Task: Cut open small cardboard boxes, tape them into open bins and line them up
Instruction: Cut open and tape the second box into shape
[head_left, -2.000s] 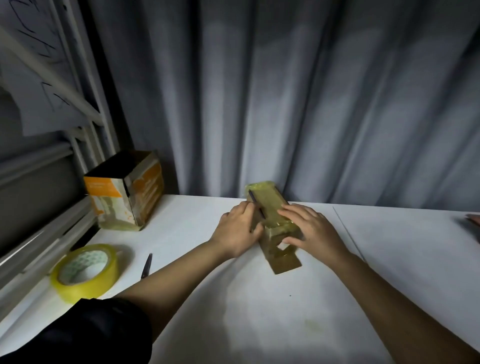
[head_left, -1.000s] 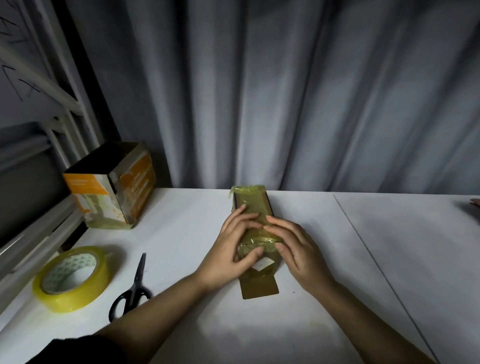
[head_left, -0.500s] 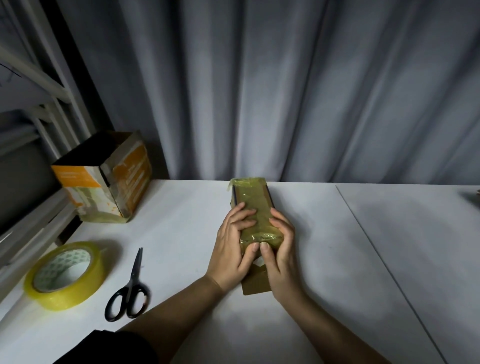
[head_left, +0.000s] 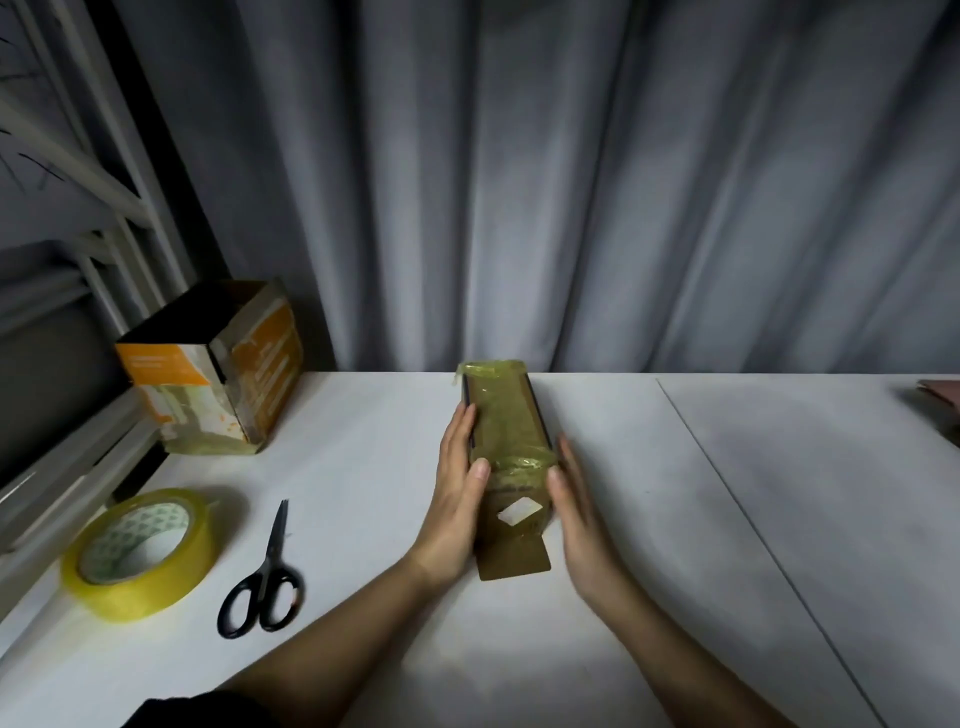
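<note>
A long narrow cardboard box (head_left: 506, 423) covered in yellowish tape lies on the white table (head_left: 363, 467), one flap sticking out toward me. My left hand (head_left: 457, 488) presses flat against its left side, fingers straight and thumb on the near end. My right hand (head_left: 576, 509) lies flat along the box's right side, slightly blurred. An orange and white box (head_left: 218, 374) with an open top stands at the back left. A roll of yellow tape (head_left: 137, 553) and black scissors (head_left: 265, 577) lie at the front left.
Grey curtains (head_left: 623, 182) hang right behind the table. A white metal rack (head_left: 78, 182) stands at the left edge. A seam (head_left: 753, 519) runs diagonally across the tabletop on the right. A brownish object (head_left: 940, 400) peeks in at the far right edge.
Both hands have slid off the top of the taped box and down to its two sides. The box, tape roll and scissors have stayed where they were.
</note>
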